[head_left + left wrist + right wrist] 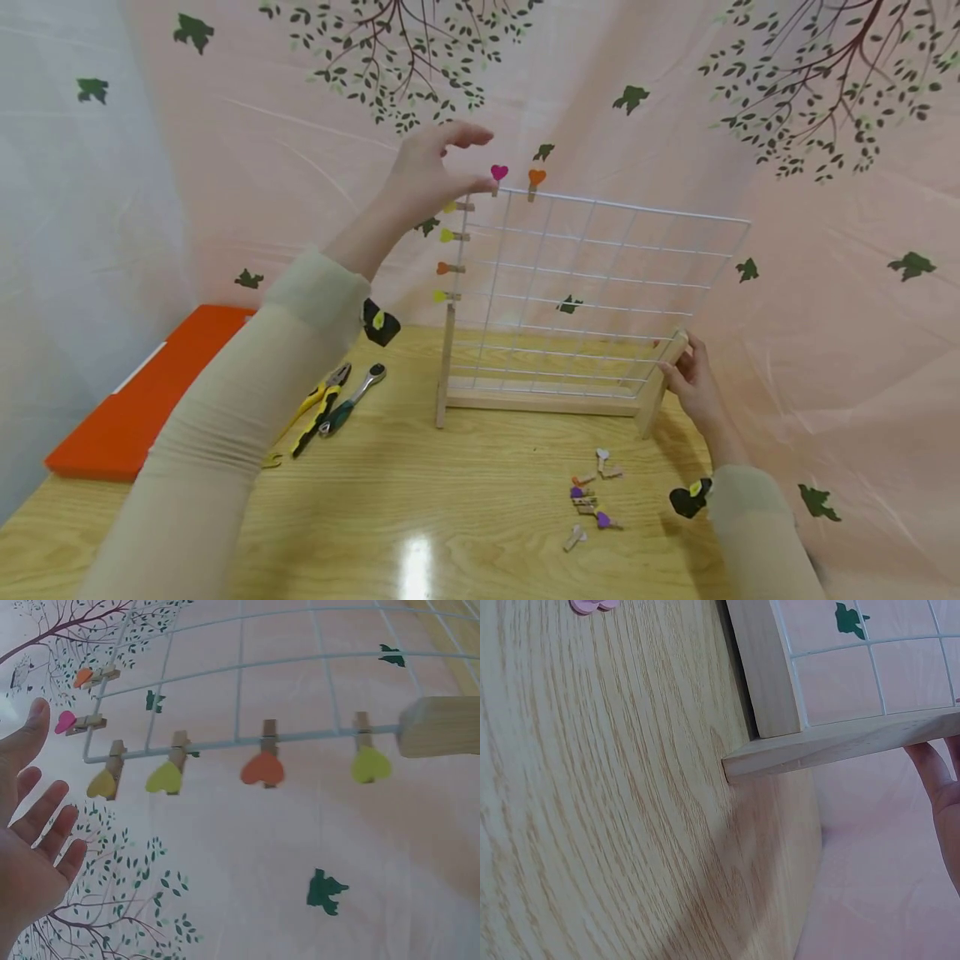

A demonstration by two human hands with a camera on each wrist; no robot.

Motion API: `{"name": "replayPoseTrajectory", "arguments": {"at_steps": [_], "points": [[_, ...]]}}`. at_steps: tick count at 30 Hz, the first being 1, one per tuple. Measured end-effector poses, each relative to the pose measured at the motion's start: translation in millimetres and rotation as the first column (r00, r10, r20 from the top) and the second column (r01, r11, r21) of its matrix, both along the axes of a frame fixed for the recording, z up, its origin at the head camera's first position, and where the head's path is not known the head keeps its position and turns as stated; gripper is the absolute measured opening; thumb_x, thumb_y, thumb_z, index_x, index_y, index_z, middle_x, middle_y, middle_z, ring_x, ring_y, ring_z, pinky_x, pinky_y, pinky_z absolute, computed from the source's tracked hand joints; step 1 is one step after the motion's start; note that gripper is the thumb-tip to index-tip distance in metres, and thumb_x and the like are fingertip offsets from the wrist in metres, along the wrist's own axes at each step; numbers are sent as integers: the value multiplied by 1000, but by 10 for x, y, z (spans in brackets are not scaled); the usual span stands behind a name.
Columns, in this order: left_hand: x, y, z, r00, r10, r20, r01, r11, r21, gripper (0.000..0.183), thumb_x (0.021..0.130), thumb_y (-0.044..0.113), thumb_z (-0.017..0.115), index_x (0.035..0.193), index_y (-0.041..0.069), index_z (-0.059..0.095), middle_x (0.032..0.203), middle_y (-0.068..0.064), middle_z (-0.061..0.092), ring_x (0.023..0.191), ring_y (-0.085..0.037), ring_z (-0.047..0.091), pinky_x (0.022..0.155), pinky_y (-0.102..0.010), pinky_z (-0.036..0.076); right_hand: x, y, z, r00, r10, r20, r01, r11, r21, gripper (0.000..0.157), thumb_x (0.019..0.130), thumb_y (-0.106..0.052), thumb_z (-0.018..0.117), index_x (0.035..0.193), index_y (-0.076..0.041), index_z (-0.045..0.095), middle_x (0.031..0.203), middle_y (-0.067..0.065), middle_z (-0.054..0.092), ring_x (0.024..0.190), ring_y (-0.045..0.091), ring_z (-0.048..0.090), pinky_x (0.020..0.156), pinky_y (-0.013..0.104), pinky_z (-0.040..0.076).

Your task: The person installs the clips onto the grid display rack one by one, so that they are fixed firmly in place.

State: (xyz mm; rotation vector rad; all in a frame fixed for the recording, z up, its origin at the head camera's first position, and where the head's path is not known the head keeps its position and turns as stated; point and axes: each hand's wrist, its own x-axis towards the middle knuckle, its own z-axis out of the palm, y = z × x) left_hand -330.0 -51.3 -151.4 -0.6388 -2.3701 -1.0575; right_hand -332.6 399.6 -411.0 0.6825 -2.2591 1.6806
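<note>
A white wire grid (637, 207) stands upright in a wooden stand (540, 404) on the table. My left hand (427, 171) is at its upper left corner, fingers and thumb spread apart with nothing between them. Closest to that thumb is a pink heart clothespin (66, 722) clipped on the top wire, beside an orange heart clothespin (536, 177). Yellow and orange heart clothespins (262, 769) run down the left side wire. At the other end, my right hand (697, 383) holds the stand's right wooden post (651, 404), thumb in front; some fingers are hidden behind it.
Several loose heart clothespins (603, 521) lie on the table (465, 492) in front of the stand. To the left are pliers (322, 417), a ratchet wrench (360, 392) and a red-orange flat case (150, 408). A printed curtain (825, 333) hangs behind.
</note>
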Motion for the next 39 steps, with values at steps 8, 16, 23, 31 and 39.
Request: {"name": "replayPoseTrajectory", "arguments": {"at_steps": [8, 16, 23, 31, 39], "points": [[70, -394, -692, 998, -30, 50, 29, 999, 27, 75, 67, 42, 73, 132, 21, 42, 129, 6, 48, 117, -13, 42, 98, -32, 34, 10, 1, -10, 1000, 12, -18, -13, 999, -33, 59, 91, 3, 42, 140, -12, 12, 125, 2, 48, 106, 7, 52, 72, 21, 51], [97, -501, -1540, 983, -75, 169, 55, 991, 120, 71, 71, 33, 75, 132, 18, 41, 129, -2, 48, 117, -18, 43, 95, -41, 36, 30, -33, -18, 1000, 10, 2, -10, 1000, -20, 61, 91, 2, 42, 141, -17, 12, 122, -11, 48, 107, 8, 51, 74, 20, 50], [129, -396, -2266, 942, -127, 312, 70, 980, 187, 74, 72, 34, 73, 134, 19, 37, 131, -2, 45, 118, -23, 42, 96, -44, 35, 60, -66, 6, 1000, -15, 9, 15, 1000, 17, 65, 91, 1, 43, 142, -21, 8, 124, -10, 44, 109, 5, 47, 73, 19, 49], [65, -284, -2633, 918, -185, 350, 109, 968, 224, 77, 73, 41, 68, 138, 23, 30, 135, -3, 41, 120, -24, 43, 97, -44, 36, 39, -88, 7, 999, -45, -4, 45, 999, 24, 64, 92, 0, 43, 142, -18, 7, 132, 16, 35, 114, 15, 44, 74, 18, 49], [238, -192, -2490, 888, -268, 373, 146, 935, 323, 71, 78, 18, 68, 137, 7, 30, 136, -15, 37, 123, -34, 37, 91, -48, 41, 60, -64, 2, 998, -70, -9, 70, 998, 2, 65, 91, -1, 45, 142, -23, 11, 130, 20, 33, 110, 11, 45, 71, 16, 49]]}}
